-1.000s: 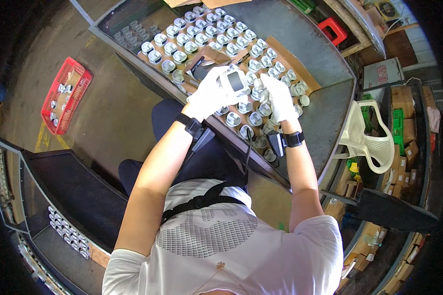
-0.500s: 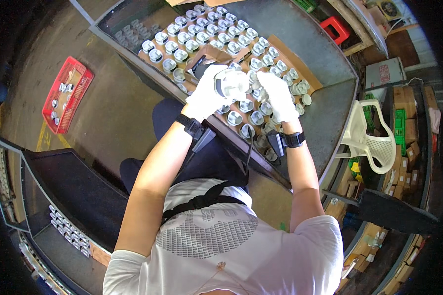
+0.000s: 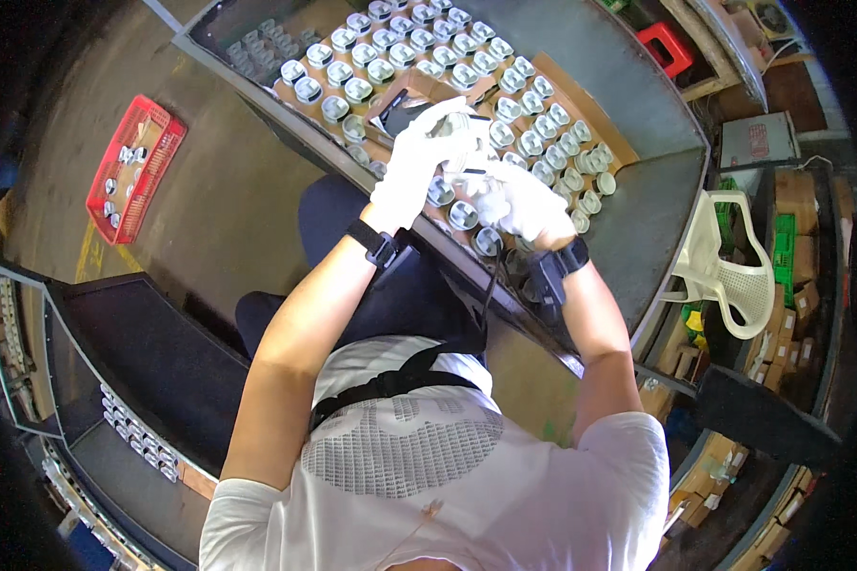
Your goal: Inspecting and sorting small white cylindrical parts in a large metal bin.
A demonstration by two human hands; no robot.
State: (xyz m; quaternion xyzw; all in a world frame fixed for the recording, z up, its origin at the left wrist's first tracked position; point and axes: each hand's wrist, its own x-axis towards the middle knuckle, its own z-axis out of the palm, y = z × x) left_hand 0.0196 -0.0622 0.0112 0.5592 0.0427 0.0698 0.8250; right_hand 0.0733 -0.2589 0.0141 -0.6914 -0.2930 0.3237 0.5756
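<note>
In front of me I hold a metal engine piston [image 3: 464, 145], pale silver with a dark edge, above the bench. My left hand [image 3: 417, 157], in a white glove, is closed around it from the left. From the lower right, my gloved right hand [image 3: 527, 204] brings curled fingers against the piston's lower side; the fingertips are partly hidden and glare washes out detail. Below and beyond my hands, many similar pistons [image 3: 380, 70] stand in rows on brown cardboard. A small open cardboard box [image 3: 419, 88] with dark things inside sits just beyond my left hand.
A grey metal-walled bench [image 3: 649, 205] surrounds the pistons. On the floor at left lies a red crate [image 3: 169, 143] holding a few pistons. A white plastic chair [image 3: 745, 281] stands at right, near shelves with cardboard boxes [image 3: 796, 205]. More pistons [image 3: 138, 433] line up at lower left.
My right hand has moved left and down to meet the piston in my left hand. The piston has been turned and lifted slightly. The whole view has shifted a little.
</note>
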